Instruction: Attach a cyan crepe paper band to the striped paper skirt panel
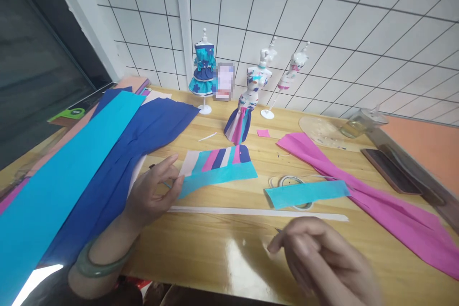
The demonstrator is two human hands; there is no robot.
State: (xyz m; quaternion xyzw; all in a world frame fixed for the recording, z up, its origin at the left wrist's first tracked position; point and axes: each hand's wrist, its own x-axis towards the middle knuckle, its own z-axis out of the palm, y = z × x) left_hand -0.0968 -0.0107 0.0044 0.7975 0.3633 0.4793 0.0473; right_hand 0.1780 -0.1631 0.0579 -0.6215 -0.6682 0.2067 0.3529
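Note:
My left hand [155,191], with a green bangle [98,263] on the wrist, pinches the left tip of a turquoise paper piece [218,174] that has a striped panel [217,158] of white, blue, pink and navy on top. My right hand [319,256] hovers low near the table's front edge, blurred, fingers curled round a thin dark point, maybe a needle. A long white paper strip [258,212] lies between the hands. A second turquoise strip [306,193] lies to the right, over a white tape ring [292,182].
Large turquoise [60,177] and navy [143,138] sheets cover the table's left. A magenta sheet [376,201] runs along the right. Three small dress mannequins [247,100] stand at the back by the tiled wall. A phone [390,169], a clear cup [362,122] and a clear plate [319,129] sit right.

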